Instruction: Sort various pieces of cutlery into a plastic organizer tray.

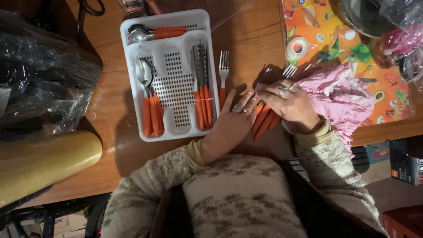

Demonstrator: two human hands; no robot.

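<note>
My right hand (291, 105) presses a pink cloth (343, 94) around a bunch of orange-handled forks (265, 121), whose tines (288, 70) stick out past the cloth. My left hand (232, 123) rests on the wooden table (110, 105), fingers on the forks' handles. One more fork (224, 75) lies loose just right of a white cutlery tray (176, 132). The tray holds orange-handled spoons (150, 105) on its left, knives (202, 94) on its right and two spoons (154, 33) in the top slot.
A black plastic-wrapped bundle (39, 79) and a yellow roll (44, 163) lie at the left. A colourful placemat (348, 39) with a tape roll (298, 47), a dark pot (365, 15) and plastic bags (403, 39) sits at the right.
</note>
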